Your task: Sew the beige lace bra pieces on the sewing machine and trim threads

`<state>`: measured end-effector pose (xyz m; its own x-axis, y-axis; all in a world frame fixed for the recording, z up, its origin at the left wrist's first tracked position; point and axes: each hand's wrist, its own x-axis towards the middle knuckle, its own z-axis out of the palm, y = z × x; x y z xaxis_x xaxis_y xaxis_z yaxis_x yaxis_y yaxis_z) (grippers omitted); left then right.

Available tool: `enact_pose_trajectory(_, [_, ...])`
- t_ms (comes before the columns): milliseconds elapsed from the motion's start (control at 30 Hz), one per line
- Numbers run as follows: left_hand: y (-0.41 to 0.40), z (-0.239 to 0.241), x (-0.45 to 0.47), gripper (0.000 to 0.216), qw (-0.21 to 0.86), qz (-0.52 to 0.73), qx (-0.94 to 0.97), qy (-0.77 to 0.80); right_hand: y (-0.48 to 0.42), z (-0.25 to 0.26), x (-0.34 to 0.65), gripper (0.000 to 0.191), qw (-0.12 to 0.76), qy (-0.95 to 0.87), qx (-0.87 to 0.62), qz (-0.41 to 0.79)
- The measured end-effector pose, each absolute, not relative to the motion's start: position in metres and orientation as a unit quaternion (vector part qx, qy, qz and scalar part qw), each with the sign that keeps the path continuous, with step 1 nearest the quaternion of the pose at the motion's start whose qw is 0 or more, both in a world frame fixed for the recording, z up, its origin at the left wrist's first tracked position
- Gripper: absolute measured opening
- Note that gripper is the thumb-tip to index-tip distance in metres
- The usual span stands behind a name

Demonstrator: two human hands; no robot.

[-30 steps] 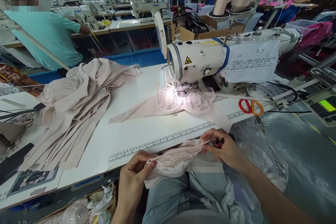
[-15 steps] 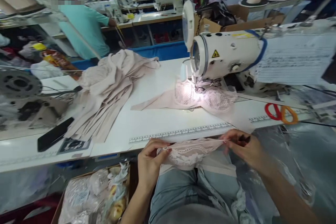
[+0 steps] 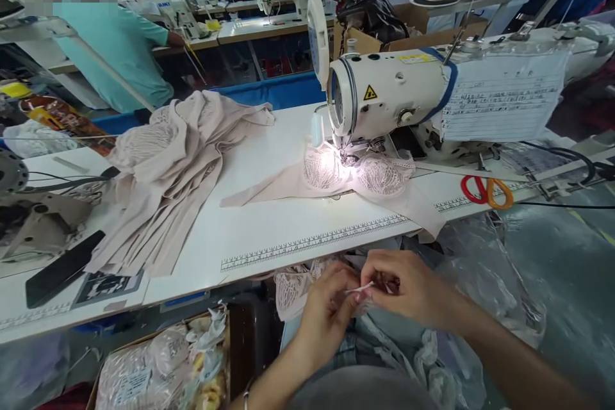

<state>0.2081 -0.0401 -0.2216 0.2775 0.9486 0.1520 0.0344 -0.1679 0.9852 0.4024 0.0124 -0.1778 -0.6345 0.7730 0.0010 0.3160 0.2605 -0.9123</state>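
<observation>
My left hand (image 3: 329, 307) and my right hand (image 3: 408, 287) meet over my lap, below the table's front edge. Both pinch a thin pale strap end (image 3: 358, 289) of a beige lace garment piece (image 3: 293, 285), which hangs bunched to the left of my left hand. A small dark thing shows between my right fingers; I cannot name it. Another lace bra piece (image 3: 355, 174) lies lit under the needle of the white sewing machine (image 3: 398, 99).
A pile of beige garments (image 3: 158, 166) covers the left of the white table (image 3: 269, 224). Red and orange scissors (image 3: 485, 191) lie at the right. A black phone (image 3: 60, 269) sits far left. A box of bagged goods (image 3: 163, 365) stands below. A person in teal works behind.
My hands have come together from holding the lace piece stretched wide; the piece now hangs bunched at the left. The view has shifted a little.
</observation>
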Motion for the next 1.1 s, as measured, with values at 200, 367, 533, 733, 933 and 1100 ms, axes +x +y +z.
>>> enact_pose_trajectory(200, [-0.040,-0.233,0.225,0.027,0.429,0.491,0.608,0.453,0.014,-0.186,0.405,0.009,0.239,-0.748,-0.397,0.475])
enact_pose_trajectory(367, [-0.037,-0.235,0.224,0.019,0.440,0.488,0.587,0.473,0.016,-0.190,0.405,0.010,0.234,-0.747,-0.403,0.474])
enact_pose_trajectory(533, [-0.031,-0.235,0.222,0.021,0.516,0.479,0.503,0.501,0.015,-0.197,0.410,0.033,0.255,-0.703,-0.396,0.532])
enact_pose_trajectory(733, [-0.029,-0.232,0.217,0.029,0.566,0.459,0.449,0.516,0.016,-0.213,0.419,0.054,0.275,-0.704,-0.399,0.519])
enact_pose_trajectory(933, [-0.028,-0.232,0.217,0.026,0.563,0.459,0.469,0.502,0.013,-0.218,0.407,0.042,0.218,-0.691,-0.384,0.572])
enact_pose_trajectory(1100, [-0.028,-0.231,0.216,0.024,0.565,0.451,0.469,0.507,0.012,-0.223,0.399,0.035,0.249,-0.650,-0.362,0.620])
